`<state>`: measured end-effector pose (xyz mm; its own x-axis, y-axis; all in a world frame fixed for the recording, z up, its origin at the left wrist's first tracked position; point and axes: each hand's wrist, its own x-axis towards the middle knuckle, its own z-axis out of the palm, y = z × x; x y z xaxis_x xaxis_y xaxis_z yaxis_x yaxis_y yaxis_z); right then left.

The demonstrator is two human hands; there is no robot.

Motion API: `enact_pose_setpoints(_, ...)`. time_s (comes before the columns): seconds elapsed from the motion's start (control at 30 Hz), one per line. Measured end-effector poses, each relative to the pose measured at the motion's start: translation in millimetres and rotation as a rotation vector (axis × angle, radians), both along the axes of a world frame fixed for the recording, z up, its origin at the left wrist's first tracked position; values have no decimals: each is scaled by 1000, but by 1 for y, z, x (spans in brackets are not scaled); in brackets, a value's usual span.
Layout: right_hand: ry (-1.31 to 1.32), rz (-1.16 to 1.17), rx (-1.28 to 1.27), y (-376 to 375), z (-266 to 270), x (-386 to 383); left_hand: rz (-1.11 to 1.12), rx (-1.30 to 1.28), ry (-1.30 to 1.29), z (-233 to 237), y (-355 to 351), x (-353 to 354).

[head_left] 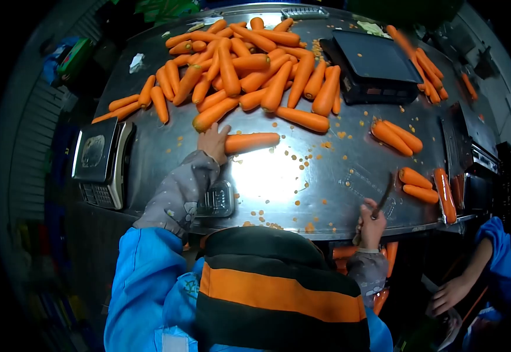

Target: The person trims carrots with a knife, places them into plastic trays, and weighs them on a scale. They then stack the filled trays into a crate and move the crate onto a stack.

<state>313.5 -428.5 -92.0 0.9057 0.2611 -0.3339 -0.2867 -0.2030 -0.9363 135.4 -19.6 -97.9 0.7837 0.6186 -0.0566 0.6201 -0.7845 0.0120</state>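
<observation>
My left hand (212, 143) is closed around the thick end of a single carrot (254, 142), which points right across the metal table. Just beyond my fingers, another carrot (215, 114) lies at the front of a large carrot pile (232, 67). In my right hand (371, 224), near the table's front edge, is a knife (386, 195) with its dark blade pointing up and away. A clear plastic tray (216, 199) sits below my left forearm. Small orange carrot slices (297, 203) are scattered between my hands.
A scale (95, 155) stands at the left and a dark scale (375, 58) at the back right. Paired carrots (396, 138) and a wrapped carrot pack (445, 196) lie to the right, beside a machine (472, 146). Another person's hand (450, 294) shows at lower right.
</observation>
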Motion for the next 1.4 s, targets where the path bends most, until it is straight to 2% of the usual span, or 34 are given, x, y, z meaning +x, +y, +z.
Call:
enact_pose_setpoints(0.03,-18,67,2,9,-2,-6,-7,-18,-4,2,-4,0)
enact_pose_setpoints(0.1,130,132,98,27,11,-21,-25,-54,-13,4,-10,3)
enact_pose_setpoints(0.13,203,167,145,35,19,-27,31,-156,-75,4,-13,5)
enact_pose_setpoints(0.23,416,226,492,42,25,-46,213,-448,-297,8,-28,5)
enact_pose_setpoints(0.33,490,273,511,46,28,-61,332,-1105,-421,27,-47,-4)
enact_pose_setpoints(0.4,525,248,492,48,23,-64,330,-1091,-412,27,-54,-11)
enact_pose_setpoints(0.5,566,214,503,54,23,-67,217,-668,-276,32,-53,-15)
enact_pose_setpoints(0.6,575,249,502,51,24,-76,228,-573,-165,27,-39,-19)
enact_pose_setpoints(0.63,575,248,509,51,23,-80,183,-590,-121,17,-29,-23)
enact_pose_setpoints(0.73,590,206,546,52,21,-90,-35,-395,-59,-4,-6,-26)
enact_pose_setpoints(0.77,593,192,567,53,23,-94,-10,-538,-252,-19,17,-21)
enact_pose_setpoints(0.83,631,173,608,53,25,-105,44,-499,-362,2,42,5)
enact_pose_setpoints(0.93,688,165,644,53,23,-121,30,-307,-313,31,60,45)
enact_pose_setpoints(1.03,688,112,639,58,27,-136,-119,-178,-308,19,70,86)
enact_pose_setpoints(1.13,644,53,600,58,27,-151,-89,-45,-134,5,57,118)
enact_pose_setpoints(1.2,609,-6,557,57,32,-158,-83,29,-101,-27,65,138)
enact_pose_setpoints(1.23,583,-40,537,56,33,-162,-78,63,-80,-29,65,142)
enact_pose_setpoints(1.33,577,-126,540,56,33,-174,-71,-212,-50,0,75,127)
enact_pose_setpoints(1.4,612,-133,557,59,35,-177,75,-503,-64,-12,88,110)
